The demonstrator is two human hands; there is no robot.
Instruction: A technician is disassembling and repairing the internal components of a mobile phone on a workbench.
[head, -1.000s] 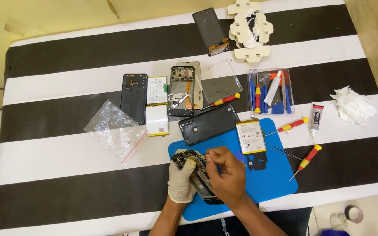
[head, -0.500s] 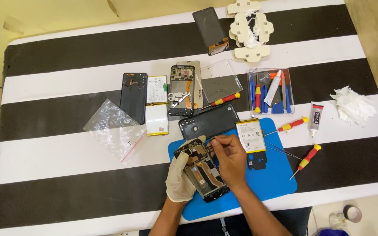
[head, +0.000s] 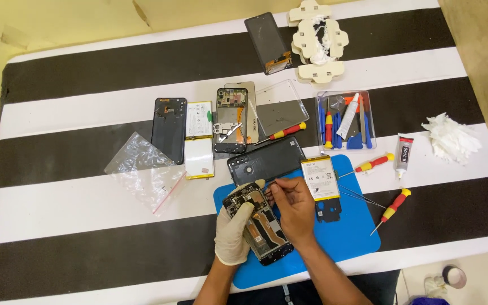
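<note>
An opened black phone (head: 262,229) with its circuit board exposed lies tilted on a blue mat (head: 352,232). My gloved left hand (head: 232,232) grips the phone's left side, thumb on its upper part. My bare right hand (head: 293,207) rests over the phone's right side. Its fingers pinch a thin metal tool (head: 271,183) whose tip is at the phone's top end. A black back cover (head: 266,160) lies just beyond the phone. A battery with a white label (head: 320,178) and a small black part (head: 329,210) sit to the right of my right hand.
On the black-and-white striped table lie a second opened phone (head: 231,120), two more batteries (head: 199,141), another back cover (head: 169,129), a plastic bag (head: 142,169) and a clear tool tray (head: 345,120). Red-and-yellow screwdrivers (head: 392,206), a glue tube (head: 404,153) and tissue (head: 450,137) lie right.
Both hands and the opened phone have shifted up the mat toward the black back cover. My right hand moved from the phone's middle to its top end.
</note>
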